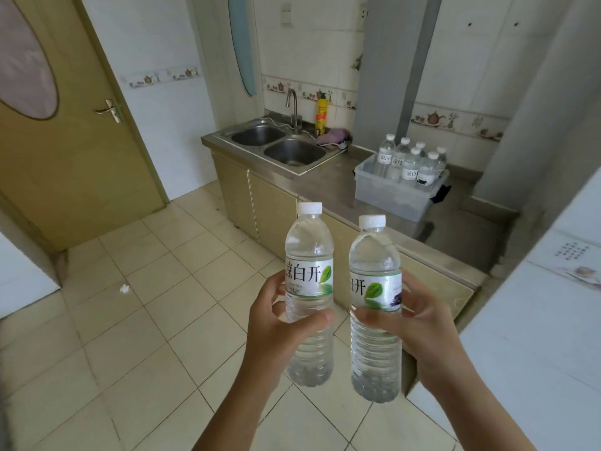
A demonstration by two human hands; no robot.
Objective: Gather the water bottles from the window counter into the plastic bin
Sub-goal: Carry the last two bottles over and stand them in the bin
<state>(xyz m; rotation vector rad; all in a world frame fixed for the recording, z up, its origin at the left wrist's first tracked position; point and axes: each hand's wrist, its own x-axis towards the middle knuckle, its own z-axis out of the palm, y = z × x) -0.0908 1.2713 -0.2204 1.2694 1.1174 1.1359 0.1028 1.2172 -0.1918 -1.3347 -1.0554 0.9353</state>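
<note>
My left hand (279, 323) grips a clear water bottle (309, 255) with a white cap and a green-leaf label, held upright in front of me. My right hand (419, 323) grips a second, matching water bottle (374, 275), also upright, just to the right of the first. Farther off, a translucent plastic bin (387, 193) rests on the steel counter (325, 183) to the right of the sink. Several more bottles (410, 161) stand upright inside the bin.
A double steel sink (283, 144) with a tap, a yellow detergent bottle (321, 115) and a purple cloth (331, 136) sit left of the bin. A wooden door (65, 131) is at the left. Tiled floor (156, 320) lies between me and the counter cabinets; a white ledge (536, 336) runs along the right.
</note>
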